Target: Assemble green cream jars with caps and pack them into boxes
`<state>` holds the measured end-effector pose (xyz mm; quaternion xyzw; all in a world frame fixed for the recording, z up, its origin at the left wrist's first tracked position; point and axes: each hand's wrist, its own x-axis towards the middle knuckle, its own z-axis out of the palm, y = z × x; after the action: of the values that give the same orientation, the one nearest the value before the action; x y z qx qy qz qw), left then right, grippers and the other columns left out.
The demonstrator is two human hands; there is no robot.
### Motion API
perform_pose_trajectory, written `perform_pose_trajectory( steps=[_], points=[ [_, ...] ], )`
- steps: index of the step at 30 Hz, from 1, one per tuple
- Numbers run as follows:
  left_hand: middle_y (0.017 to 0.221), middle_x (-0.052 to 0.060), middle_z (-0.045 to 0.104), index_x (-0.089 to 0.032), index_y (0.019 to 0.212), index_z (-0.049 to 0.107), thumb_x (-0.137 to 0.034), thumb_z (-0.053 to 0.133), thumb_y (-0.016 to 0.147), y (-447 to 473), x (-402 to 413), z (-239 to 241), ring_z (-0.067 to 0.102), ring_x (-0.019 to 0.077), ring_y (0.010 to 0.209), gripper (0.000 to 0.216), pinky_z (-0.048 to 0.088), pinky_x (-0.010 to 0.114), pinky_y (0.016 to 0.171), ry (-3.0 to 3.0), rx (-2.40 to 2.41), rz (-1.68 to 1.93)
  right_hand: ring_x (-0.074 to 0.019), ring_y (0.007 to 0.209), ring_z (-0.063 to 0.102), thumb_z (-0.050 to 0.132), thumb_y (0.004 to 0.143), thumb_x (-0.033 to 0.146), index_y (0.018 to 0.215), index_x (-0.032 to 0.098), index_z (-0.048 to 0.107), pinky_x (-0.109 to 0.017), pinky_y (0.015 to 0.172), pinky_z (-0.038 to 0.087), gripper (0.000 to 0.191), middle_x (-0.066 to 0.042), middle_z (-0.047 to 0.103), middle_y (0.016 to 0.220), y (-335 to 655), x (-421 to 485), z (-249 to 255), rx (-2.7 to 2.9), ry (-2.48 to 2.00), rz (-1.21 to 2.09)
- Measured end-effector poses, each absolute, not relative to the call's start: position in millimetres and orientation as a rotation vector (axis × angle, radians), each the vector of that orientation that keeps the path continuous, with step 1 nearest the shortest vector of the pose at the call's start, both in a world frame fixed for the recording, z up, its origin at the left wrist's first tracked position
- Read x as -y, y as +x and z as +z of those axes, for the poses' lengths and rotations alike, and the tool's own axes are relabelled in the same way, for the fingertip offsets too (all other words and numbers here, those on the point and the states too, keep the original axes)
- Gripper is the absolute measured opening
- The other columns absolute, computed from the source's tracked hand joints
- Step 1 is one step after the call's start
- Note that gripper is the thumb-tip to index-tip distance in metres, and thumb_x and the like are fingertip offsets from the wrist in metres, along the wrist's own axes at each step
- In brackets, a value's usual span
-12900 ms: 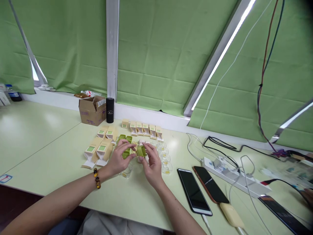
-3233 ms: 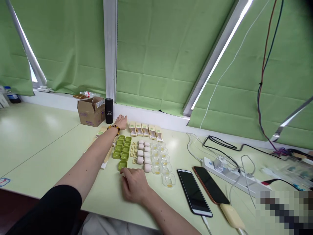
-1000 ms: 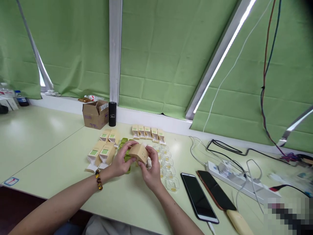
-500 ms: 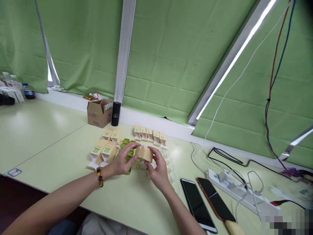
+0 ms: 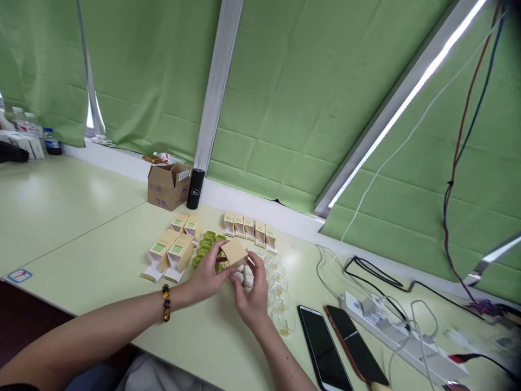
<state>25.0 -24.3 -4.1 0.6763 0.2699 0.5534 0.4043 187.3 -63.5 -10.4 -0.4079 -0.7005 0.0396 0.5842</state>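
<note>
Your left hand point(image 5: 207, 279) and right hand point(image 5: 253, 296) both grip one box point(image 5: 235, 252), tan card with a flat, plain face, held tilted above the table point(image 5: 93, 222); it lies between your fingertips, left ones at its left side, right ones at its right. One bracelet point(image 5: 166, 303) of glossy round beads circles your left wrist. Around the box, partly hidden, are square green cups point(image 5: 203, 249) with rounded corners, smooth pale pods point(image 5: 248, 277) and, farther right, thin clear covers point(image 5: 280, 293), all too covered or overlapped to count. To the left are four open boxes point(image 5: 179, 252) with green squares; a far row point(image 5: 249, 227) has five more. Farther off, one cardboard carton point(image 5: 165, 189) stands beside one black cylindrical flask point(image 5: 196, 189). Near right lie two flat phones point(image 5: 323, 347), then one long white power strip point(image 5: 353, 305).
</note>
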Motion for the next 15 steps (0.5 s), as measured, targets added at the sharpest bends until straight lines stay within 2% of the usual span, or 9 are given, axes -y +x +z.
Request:
perform_pose_trajectory(
  steps=[4,6,10,15],
  points=[
    [0.153,0.011,0.056,-0.032,0.155,0.047,-0.019,0.067,0.097,15,18,-1,0.056,0.0312,0.142,0.063,0.050,0.051,0.119,2.033,-0.706,1.519,-0.0345,0.136,0.058,0.058,0.101,0.027,0.153,0.028,0.046,-0.060,0.110,0.055,0.054,-0.015,0.057,0.150,192,77,3,1.597,-0.929,0.102],
    [0.156,0.011,0.055,-0.032,0.158,0.047,-0.010,0.062,0.095,12,16,-1,0.050,0.0323,0.148,0.068,0.045,0.055,0.125,2.263,-0.699,1.562,-0.0341,0.134,0.060,0.057,0.102,0.027,0.153,0.028,0.046,-0.058,0.106,0.057,0.052,-0.015,0.058,0.149,193,81,8,1.572,-0.929,0.072],
    [0.153,0.014,0.057,-0.028,0.161,0.044,-0.004,0.056,0.095,11,20,2,0.052,0.0330,0.147,0.072,0.051,0.057,0.120,2.563,-0.679,1.598,-0.0341,0.132,0.061,0.056,0.101,0.023,0.155,0.026,0.042,-0.057,0.101,0.060,0.057,-0.017,0.058,0.148,193,82,9,1.643,-0.970,-0.053],
    [0.143,0.020,0.062,-0.017,0.157,0.047,-0.002,0.052,0.097,14,24,8,0.058,0.0327,0.141,0.062,0.058,0.056,0.113,2.774,-0.633,1.635,-0.0343,0.126,0.064,0.056,0.099,0.020,0.155,0.019,0.037,-0.058,0.097,0.063,0.059,-0.021,0.060,0.141,192,80,2,1.741,-1.026,-0.207]
  ],
)
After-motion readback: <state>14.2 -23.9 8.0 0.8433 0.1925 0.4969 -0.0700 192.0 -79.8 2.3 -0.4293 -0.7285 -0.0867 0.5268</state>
